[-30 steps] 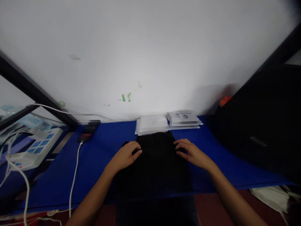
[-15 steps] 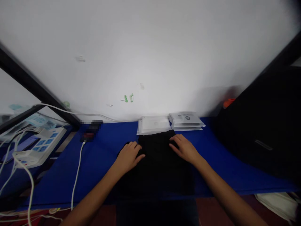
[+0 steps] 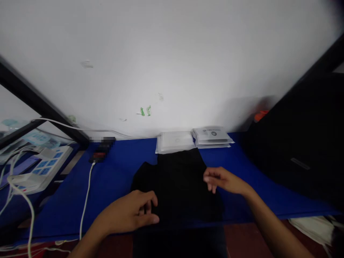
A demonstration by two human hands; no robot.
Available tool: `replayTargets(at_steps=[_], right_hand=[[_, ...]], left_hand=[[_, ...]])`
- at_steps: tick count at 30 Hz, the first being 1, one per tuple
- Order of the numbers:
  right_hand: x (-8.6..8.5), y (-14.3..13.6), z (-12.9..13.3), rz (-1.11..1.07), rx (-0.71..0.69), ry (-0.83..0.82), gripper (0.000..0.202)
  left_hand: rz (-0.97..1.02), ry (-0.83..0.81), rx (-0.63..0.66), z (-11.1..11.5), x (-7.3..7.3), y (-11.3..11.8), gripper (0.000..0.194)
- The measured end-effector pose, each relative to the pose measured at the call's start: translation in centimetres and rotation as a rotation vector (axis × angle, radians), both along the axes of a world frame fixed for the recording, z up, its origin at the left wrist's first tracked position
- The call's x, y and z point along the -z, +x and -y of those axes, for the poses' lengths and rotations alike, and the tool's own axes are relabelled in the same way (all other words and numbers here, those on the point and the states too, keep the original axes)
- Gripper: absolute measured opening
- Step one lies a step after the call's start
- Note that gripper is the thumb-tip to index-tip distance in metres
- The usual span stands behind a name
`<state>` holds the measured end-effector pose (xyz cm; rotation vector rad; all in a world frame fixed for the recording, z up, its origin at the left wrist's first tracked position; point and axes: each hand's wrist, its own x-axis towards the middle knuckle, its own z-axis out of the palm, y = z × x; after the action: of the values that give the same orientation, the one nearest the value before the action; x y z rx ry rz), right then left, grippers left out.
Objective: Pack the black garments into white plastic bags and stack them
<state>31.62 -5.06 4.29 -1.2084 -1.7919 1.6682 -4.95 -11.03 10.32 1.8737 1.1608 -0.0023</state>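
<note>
Black garment [image 3: 180,182] folds indistinct; left hand [image 3: 131,213] pinching edge, right hand [image 3: 224,180] released.

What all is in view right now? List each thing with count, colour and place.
cloth: 1, black, flat on the middle of the table, near edge hanging over the front
table: 1, blue top, running along the wall
plastic packets: 2 stacks, clear-white, at the back against the wall, just behind the cloth
power strip: 1, white with blue sockets, far left
cable: 1, white, running down the left part of the table
dark pile: 1, black, right side; what it is cannot be told
orange object: 1, small, behind the dark pile
wall: white, with small green marks
left hand: on the near left part of the cloth, fingers curled
right hand: over the right edge of the cloth, fingers loose
</note>
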Motion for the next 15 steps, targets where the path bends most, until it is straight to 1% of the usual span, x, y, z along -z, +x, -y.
replayTargets(at_steps=[1, 2, 4, 5, 7, 9, 11, 15], right_hand=[[0.4, 0.1, -1.0, -0.081, 0.150, -0.058, 0.033], [0.9, 0.3, -2.3, -0.157, 0.332, -0.093, 0.032], [1.7, 0.5, -5.4, -0.337, 0.716, -0.189, 0.027], [2.0, 0.6, -6.9, -0.376, 0.806, -0.200, 0.026], [2.4, 1.0, -9.4, -0.429, 0.914, -0.203, 0.026], [2.7, 1.3, -10.8, -0.462, 0.956, -0.176, 0.026], [2.9, 1.5, -11.3, -0.504, 0.984, -0.139, 0.023], [2.8, 1.4, -10.5, -0.600, 1.010, -0.014, 0.024]], left_hand=[[-0.010, 0.023, -0.008, 0.0, 0.1, 0.1, 0.026], [-0.026, 0.079, -0.021, -0.3, 0.4, 0.3, 0.024], [-0.071, 0.238, -0.069, -1.1, 1.7, 0.7, 0.025], [-0.097, 0.322, -0.089, -1.5, 2.6, 0.8, 0.027], [-0.146, 0.474, -0.101, -2.1, 4.4, 0.8, 0.037], [-0.173, 0.571, -0.071, -2.1, 6.1, 0.4, 0.055], [-0.178, 0.595, -0.035, -1.9, 7.4, 0.0, 0.067], [-0.183, 0.588, -0.019, -1.6, 9.1, -0.4, 0.073]])
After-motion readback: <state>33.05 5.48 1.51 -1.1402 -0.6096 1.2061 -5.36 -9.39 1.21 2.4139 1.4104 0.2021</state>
